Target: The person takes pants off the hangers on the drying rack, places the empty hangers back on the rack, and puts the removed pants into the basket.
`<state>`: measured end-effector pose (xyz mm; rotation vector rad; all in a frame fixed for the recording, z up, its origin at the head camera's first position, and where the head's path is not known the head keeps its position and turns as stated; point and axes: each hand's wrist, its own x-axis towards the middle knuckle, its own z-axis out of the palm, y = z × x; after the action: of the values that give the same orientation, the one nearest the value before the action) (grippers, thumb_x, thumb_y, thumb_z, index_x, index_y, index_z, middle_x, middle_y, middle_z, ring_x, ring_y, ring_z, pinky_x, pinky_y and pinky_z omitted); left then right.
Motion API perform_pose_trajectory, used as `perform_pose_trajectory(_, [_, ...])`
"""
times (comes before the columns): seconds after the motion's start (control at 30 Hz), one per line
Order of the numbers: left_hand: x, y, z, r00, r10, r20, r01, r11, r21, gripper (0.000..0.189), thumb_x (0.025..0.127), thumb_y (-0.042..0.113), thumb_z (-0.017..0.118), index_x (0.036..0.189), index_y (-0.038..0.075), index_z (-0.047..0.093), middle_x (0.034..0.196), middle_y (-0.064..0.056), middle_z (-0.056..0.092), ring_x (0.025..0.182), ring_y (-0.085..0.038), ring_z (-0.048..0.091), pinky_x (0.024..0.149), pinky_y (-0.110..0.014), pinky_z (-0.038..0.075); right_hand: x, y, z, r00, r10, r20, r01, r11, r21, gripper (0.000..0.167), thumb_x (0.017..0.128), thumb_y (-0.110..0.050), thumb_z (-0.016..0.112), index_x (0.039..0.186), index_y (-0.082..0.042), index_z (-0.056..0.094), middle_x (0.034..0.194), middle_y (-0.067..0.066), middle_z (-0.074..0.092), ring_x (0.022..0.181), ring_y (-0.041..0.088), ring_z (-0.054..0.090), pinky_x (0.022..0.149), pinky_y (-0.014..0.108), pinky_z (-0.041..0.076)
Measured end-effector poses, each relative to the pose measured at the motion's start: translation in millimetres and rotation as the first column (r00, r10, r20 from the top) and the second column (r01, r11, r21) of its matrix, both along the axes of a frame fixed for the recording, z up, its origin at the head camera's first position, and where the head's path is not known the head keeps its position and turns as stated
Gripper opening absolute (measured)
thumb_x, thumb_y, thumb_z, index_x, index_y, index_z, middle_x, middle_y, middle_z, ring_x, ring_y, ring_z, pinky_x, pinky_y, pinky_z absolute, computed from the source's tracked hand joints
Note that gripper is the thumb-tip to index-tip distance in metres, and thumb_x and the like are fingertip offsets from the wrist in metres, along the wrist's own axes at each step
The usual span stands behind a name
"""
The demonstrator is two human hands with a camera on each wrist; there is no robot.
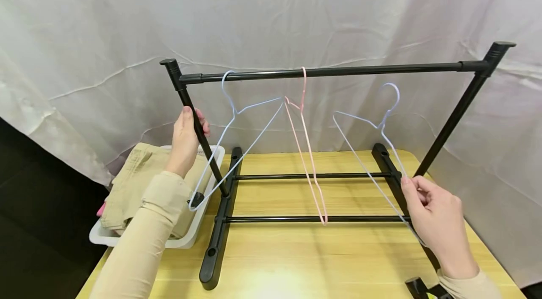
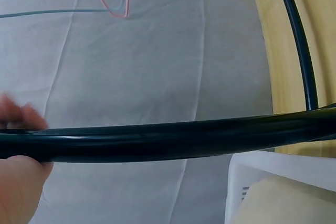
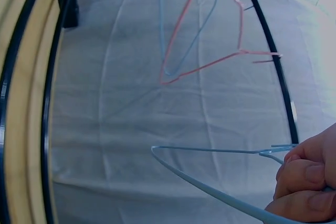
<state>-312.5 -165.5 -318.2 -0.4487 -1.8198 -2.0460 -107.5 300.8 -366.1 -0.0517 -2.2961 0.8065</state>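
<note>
A black garment rack (image 1: 338, 72) stands on the wooden table. My left hand (image 1: 186, 141) grips its left upright post, with the thumb on the near side and the fingers round the far side. In my right hand (image 1: 438, 221) is a light blue hanger (image 1: 360, 162), pinched along its right arm. The hook of that hanger shows just below the top bar, apart from it in the head view. A second blue hanger (image 1: 254, 143) hangs at the bar's left end, and a pink hanger (image 1: 308, 148) hangs near the middle, turned almost edge-on.
A white basket (image 1: 190, 241) with folded beige cloth (image 1: 139, 172) stands left of the rack, partly behind my left arm. Two low crossbars join the rack's feet. A black object (image 1: 417, 287) lies by my right wrist. A pale curtain (image 1: 271, 16) hangs behind.
</note>
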Motion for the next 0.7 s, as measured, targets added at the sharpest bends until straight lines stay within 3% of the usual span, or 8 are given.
perform_pose_trajectory(0.17, [-1.9, 7.0, -2.2, 1.000, 0.000, 0.010, 0.000, 1.000, 0.005, 0.042, 0.114, 0.050, 0.027, 0.097, 0.017, 0.047, 0.066, 0.005, 0.042, 0.059, -0.010, 0.040, 0.062, -0.023, 0.036, 4.5, -4.2, 14.8, 0.998, -0.047, -0.041, 0.046, 0.999, -0.014, 0.034, 0.107, -0.026, 0.065, 0.074, -0.018, 0.059, 0.050, -0.014, 0.028, 0.048, -0.001, 0.026, 0.049, 0.025, 0.022])
perform_pose_trajectory(0.43, [-2.4, 10.3, -6.3, 1.000, 0.014, 0.005, -0.014, 1.000, 0.015, 0.043, 0.114, 0.050, 0.025, 0.098, 0.016, 0.046, 0.066, 0.005, 0.040, 0.058, -0.008, 0.039, 0.059, -0.021, 0.033, 6.0, -11.5, 26.9, 0.995, -0.050, -0.090, 0.049, 0.999, -0.012, 0.030, 0.105, -0.023, 0.067, 0.075, -0.016, 0.062, 0.049, -0.017, 0.029, 0.047, -0.004, 0.025, 0.049, 0.023, 0.021])
perform_pose_trajectory(0.7, [-2.6, 13.4, -6.4, 1.000, 0.020, 0.001, -0.020, 1.000, 0.008, 0.042, 0.114, 0.050, 0.025, 0.098, 0.017, 0.046, 0.065, 0.006, 0.040, 0.058, -0.008, 0.039, 0.059, -0.021, 0.034, -6.1, -11.8, 37.0, 0.993, -0.026, -0.118, 0.028, 1.000, 0.013, 0.031, 0.106, -0.023, 0.064, 0.076, -0.014, 0.063, 0.048, -0.017, 0.032, 0.046, -0.002, 0.027, 0.051, 0.022, 0.023])
